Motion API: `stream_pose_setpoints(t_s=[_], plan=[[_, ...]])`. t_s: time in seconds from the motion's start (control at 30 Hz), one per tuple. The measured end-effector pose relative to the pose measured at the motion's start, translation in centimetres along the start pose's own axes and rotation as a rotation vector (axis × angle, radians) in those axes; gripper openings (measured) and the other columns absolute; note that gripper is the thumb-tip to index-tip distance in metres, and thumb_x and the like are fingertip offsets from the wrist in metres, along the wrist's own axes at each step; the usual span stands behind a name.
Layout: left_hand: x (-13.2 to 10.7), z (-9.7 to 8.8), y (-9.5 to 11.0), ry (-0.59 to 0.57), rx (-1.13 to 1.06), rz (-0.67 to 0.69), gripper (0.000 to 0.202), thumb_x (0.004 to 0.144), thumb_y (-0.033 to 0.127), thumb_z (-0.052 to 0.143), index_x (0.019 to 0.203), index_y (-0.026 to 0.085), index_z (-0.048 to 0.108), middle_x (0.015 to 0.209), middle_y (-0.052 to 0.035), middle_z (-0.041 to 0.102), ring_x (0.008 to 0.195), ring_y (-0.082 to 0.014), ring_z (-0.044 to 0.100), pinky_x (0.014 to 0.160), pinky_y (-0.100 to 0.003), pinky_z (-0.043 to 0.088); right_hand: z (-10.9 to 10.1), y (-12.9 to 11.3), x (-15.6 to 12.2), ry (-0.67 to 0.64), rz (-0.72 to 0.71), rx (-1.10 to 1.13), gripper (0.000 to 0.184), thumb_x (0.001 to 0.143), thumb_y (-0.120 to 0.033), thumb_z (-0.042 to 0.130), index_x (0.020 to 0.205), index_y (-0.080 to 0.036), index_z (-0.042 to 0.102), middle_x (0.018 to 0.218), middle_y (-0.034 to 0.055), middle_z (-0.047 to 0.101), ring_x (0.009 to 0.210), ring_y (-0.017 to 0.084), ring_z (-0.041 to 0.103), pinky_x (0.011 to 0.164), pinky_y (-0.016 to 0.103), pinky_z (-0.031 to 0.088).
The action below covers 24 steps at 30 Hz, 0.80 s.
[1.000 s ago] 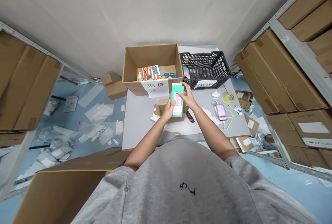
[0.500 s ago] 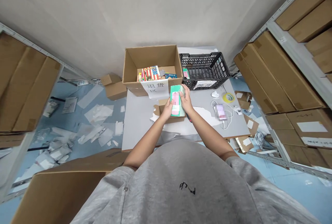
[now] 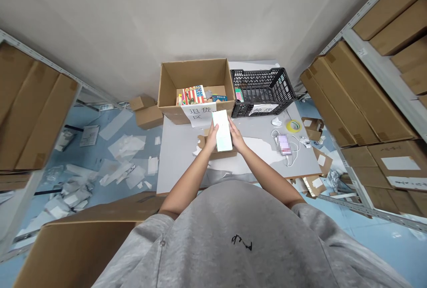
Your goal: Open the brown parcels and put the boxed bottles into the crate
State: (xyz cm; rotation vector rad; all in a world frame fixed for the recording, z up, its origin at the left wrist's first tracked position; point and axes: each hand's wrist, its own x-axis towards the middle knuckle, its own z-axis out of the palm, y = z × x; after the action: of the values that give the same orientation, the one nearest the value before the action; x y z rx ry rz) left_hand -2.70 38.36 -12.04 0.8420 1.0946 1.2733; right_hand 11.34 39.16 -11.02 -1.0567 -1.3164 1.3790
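Note:
Between my two hands is a small, narrow box (image 3: 223, 131), its pale, nearly white side turned up toward me. My left hand (image 3: 212, 135) grips its left edge with the thumb on the face. On the opposite edge, my right hand (image 3: 236, 136) has its fingers against the side. Below the held box an opened brown carton (image 3: 222, 155) lies on the table, partly covered by my hands. Just beyond stands a large cardboard box (image 3: 196, 69) with a paper sign, holding several colourful books (image 3: 194, 95). To its right a black plastic crate (image 3: 262, 74) contains a green-and-pink box (image 3: 239, 95).
On the grey table (image 3: 176, 154), to the right, are a phone (image 3: 283, 144) with a white cable, a tape roll (image 3: 293, 126) and crumpled paper (image 3: 276, 121). Carton-loaded shelves flank both sides. Paper scraps litter the floor at left. A large open carton (image 3: 83, 243) sits at lower left.
The held box has been turned over from its green-and-pink face to a pale one and shifted slightly left. My right hand has moved from the top corner down along its right side.

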Motion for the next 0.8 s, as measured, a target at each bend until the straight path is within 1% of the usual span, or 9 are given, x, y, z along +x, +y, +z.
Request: stream_pose_setpoints(t_s=[0.07,0.17,0.33,0.37,0.43,0.5,0.57,0.7,0.8], plan=[[-0.2,0.2,0.1,0.002,-0.004,-0.007,0.072,0.096,0.067,0.056,0.156,0.027,0.051,0.153,-0.0081,0.061,0.144,-0.03,0.055,0.119,-0.046,0.045,0.2,0.1,-0.7,0.027,0.027,-0.014,0.082,0.095,-0.082,0.046,0.163,-0.037,0.043,0.17,-0.0032,0.041,0.16,0.024,0.034,0.134,0.048,0.024],[-0.3,0.5,0.1,0.023,0.03,-0.035,0.066,0.1,0.067,0.052,0.151,0.025,0.055,0.149,-0.0099,0.064,0.14,-0.0307,0.058,0.118,-0.046,0.047,0.4,0.2,-1.2,0.049,0.043,0.006,0.082,0.096,-0.081,0.046,0.164,-0.036,0.041,0.172,-0.0037,0.037,0.16,0.023,0.033,0.133,0.048,0.025],[0.2,0.3,-0.3,0.134,0.33,0.057,0.057,0.104,0.068,0.042,0.127,0.022,0.067,0.139,-0.0134,0.066,0.139,-0.029,0.056,0.123,-0.045,0.04,0.7,0.7,-0.6,0.084,-0.01,0.053,0.087,0.094,-0.078,0.054,0.167,-0.036,0.033,0.173,-0.0002,0.035,0.161,0.023,0.032,0.132,0.05,0.029],[0.3,0.2,-0.4,0.152,0.38,0.07,0.057,0.104,0.068,0.04,0.125,0.022,0.067,0.138,-0.014,0.066,0.138,-0.029,0.057,0.123,-0.045,0.039,0.8,0.8,-0.4,0.102,-0.013,0.06,0.089,0.093,-0.079,0.055,0.167,-0.035,0.033,0.172,0.001,0.037,0.16,0.023,0.033,0.131,0.049,0.029],[0.3,0.2,-0.5,0.163,0.422,0.064,0.057,0.103,0.069,0.045,0.13,0.022,0.062,0.138,-0.0146,0.065,0.135,-0.0299,0.059,0.121,-0.048,0.041,1.2,0.7,-0.1,0.12,-0.009,0.072,0.094,0.09,-0.081,0.057,0.167,-0.033,0.035,0.17,0.0039,0.041,0.158,0.024,0.037,0.13,0.049,0.032],[0.3,0.3,-0.5,0.155,0.395,0.055,0.063,0.096,0.069,0.06,0.139,0.023,0.054,0.14,-0.0143,0.065,0.134,-0.0308,0.061,0.118,-0.049,0.043,1.4,0.6,0.0,0.102,-0.002,0.071,0.095,0.088,-0.081,0.058,0.166,-0.03,0.039,0.166,0.0058,0.048,0.156,0.026,0.042,0.129,0.048,0.034],[0.2,0.5,-0.3,0.134,0.305,0.061,0.071,0.088,0.068,0.072,0.141,0.024,0.053,0.139,-0.0132,0.067,0.133,-0.0309,0.062,0.116,-0.047,0.046,1.3,0.4,-0.2,0.081,-0.003,0.057,0.093,0.088,-0.08,0.059,0.164,-0.029,0.043,0.162,0.0057,0.053,0.154,0.026,0.044,0.129,0.047,0.034],[0.0,0.9,0.0,0.08,0.013,-0.027,0.066,0.09,0.074,0.065,0.129,0.02,0.064,0.13,-0.0132,0.073,0.122,-0.0313,0.069,0.105,-0.046,0.056,0.4,0.2,-0.7,0.061,0.018,0.018,0.082,0.092,-0.078,0.057,0.16,-0.032,0.05,0.161,0.0022,0.055,0.154,0.027,0.044,0.13,0.047,0.033],[0.1,0.9,-0.2,0.088,-0.058,-0.107,0.067,0.092,0.076,0.059,0.121,0.016,0.068,0.121,-0.0154,0.076,0.115,-0.0327,0.072,0.1,-0.048,0.058,0.0,0.2,-0.9,0.057,0.02,-0.016,0.081,0.093,-0.078,0.055,0.161,-0.035,0.048,0.164,0.0003,0.051,0.156,0.025,0.041,0.131,0.048,0.03]])
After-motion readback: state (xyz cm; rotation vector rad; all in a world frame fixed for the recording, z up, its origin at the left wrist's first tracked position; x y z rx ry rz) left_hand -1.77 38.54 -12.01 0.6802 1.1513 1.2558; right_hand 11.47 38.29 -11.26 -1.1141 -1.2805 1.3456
